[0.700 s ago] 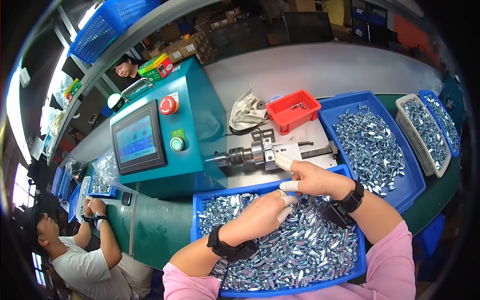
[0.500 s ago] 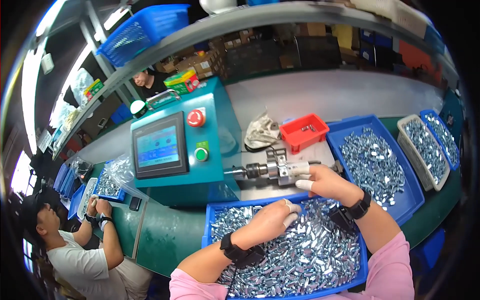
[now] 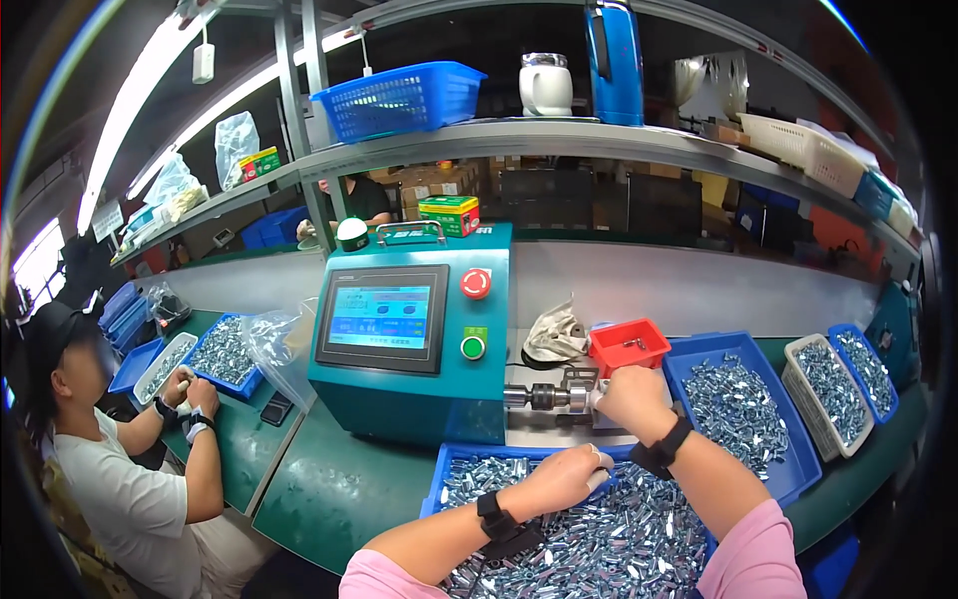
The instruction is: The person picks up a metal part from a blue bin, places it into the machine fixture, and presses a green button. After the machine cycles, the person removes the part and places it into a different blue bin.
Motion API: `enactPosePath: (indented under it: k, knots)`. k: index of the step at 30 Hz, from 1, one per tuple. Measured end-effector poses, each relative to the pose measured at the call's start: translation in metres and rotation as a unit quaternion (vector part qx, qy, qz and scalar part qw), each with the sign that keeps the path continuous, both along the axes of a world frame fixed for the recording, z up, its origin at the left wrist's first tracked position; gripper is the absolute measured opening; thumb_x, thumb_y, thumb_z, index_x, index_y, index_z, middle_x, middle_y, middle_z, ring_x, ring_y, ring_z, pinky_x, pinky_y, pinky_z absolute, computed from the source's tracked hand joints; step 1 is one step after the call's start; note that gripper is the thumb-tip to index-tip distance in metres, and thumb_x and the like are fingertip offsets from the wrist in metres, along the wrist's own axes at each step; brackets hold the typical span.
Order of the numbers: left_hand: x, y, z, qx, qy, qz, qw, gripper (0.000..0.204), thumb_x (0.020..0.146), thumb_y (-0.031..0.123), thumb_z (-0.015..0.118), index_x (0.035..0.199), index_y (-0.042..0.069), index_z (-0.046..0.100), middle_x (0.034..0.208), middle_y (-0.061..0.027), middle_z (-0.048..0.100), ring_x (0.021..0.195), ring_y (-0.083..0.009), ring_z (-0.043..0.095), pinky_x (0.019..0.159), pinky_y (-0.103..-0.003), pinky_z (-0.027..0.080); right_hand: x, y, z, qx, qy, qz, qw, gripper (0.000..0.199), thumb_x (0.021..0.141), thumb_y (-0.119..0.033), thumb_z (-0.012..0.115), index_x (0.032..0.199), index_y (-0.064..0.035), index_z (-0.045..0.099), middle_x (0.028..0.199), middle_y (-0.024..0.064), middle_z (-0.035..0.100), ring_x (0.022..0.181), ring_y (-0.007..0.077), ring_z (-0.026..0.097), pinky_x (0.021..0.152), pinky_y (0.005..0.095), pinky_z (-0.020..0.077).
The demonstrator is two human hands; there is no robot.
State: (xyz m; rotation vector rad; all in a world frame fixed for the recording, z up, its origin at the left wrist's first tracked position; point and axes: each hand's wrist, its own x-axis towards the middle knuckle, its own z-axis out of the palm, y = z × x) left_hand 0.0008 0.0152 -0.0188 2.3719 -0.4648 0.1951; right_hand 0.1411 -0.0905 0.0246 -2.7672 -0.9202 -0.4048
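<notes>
My right hand (image 3: 637, 401) is at the holding fixture of a bench machine, just right of its metal chuck (image 3: 544, 396). Its fingers are curled inward, and what they grip is hidden behind the hand. My left hand (image 3: 564, 479) hovers over the far part of a blue tray (image 3: 435, 491) heaped with small shiny metal parts (image 3: 599, 544). White finger covers show on its fingertips, which are drawn together; anything between them is too small to make out. The teal machine (image 3: 409, 404) has a lit screen (image 3: 381, 316), a red stop knob (image 3: 476, 284) and a green button (image 3: 473, 347).
Behind the fixture are a red bin (image 3: 629, 345) and a crumpled cloth (image 3: 557, 334). To the right stand another blue tray (image 3: 798, 479) and a grey basket (image 3: 848, 451), both holding metal parts. A shelf (image 3: 639, 138) spans above. At left sits a co-worker (image 3: 130, 499).
My view has tilted upward, showing more of the shelf. My right hand has turned and curled its fingers at the fixture; the left stays above the tray, fingers drawn together.
</notes>
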Motion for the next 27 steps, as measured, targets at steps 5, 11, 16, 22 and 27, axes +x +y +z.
enactPosePath:
  k: [5,11,16,22,27]
  knots:
    - [-0.005,0.002,-0.004,-0.025,-0.021,0.004,0.999,0.02,0.084,0.013,0.058,0.1,0.003,0.063,0.093,-0.0193,0.062,0.09,-0.0369,0.059,0.079,-0.044,0.046,0.034,-0.063,0.005,0.025,0.004,-0.188,0.982,0.039,0.07,-0.04,0.069,0.079,-0.0021,0.07,0.081,0.0211,0.067,0.077,0.035,0.066,0.066,0.044,0.0527]
    - [0.006,-0.002,-0.007,-0.056,-0.041,0.016,0.997,0.018,0.086,0.013,0.058,0.099,0.003,0.065,0.09,-0.0173,0.064,0.092,-0.0364,0.059,0.08,-0.044,0.046,0.068,-0.151,-0.024,-0.072,0.032,-0.3,0.951,0.043,0.07,-0.039,0.073,0.089,-0.0008,0.068,0.093,0.0222,0.066,0.089,0.0349,0.065,0.074,0.0437,0.0524]
    - [0.015,0.012,0.015,-0.049,-0.125,0.096,0.986,0.017,0.083,0.013,0.063,0.099,0.008,0.066,0.085,-0.0115,0.065,0.087,-0.0313,0.057,0.078,-0.041,0.044,0.045,-0.104,-0.015,0.182,0.042,-0.059,0.981,0.045,0.077,-0.033,0.07,0.101,0.0045,0.065,0.103,0.0241,0.064,0.092,0.0362,0.064,0.081,0.0426,0.0501]
    - [0.066,0.01,0.03,0.094,-0.202,0.2,0.954,0.014,0.079,0.016,0.068,0.092,0.013,0.069,0.08,-0.0066,0.065,0.088,-0.0235,0.055,0.084,-0.039,0.034,0.019,-0.066,-0.007,0.348,0.302,0.057,0.886,0.041,0.081,-0.025,0.069,0.108,0.0049,0.062,0.096,0.0195,0.067,0.08,0.0241,0.066,0.07,0.0342,0.0521]
    - [0.081,0.014,0.028,0.179,-0.154,0.193,0.952,0.013,0.078,0.018,0.068,0.089,0.014,0.071,0.078,-0.0052,0.064,0.089,-0.0226,0.055,0.085,-0.038,0.031,0.026,-0.075,-0.029,0.366,0.324,0.064,0.87,0.039,0.082,-0.023,0.068,0.108,0.005,0.061,0.092,0.0164,0.068,0.075,0.02,0.066,0.066,0.0314,0.0519]
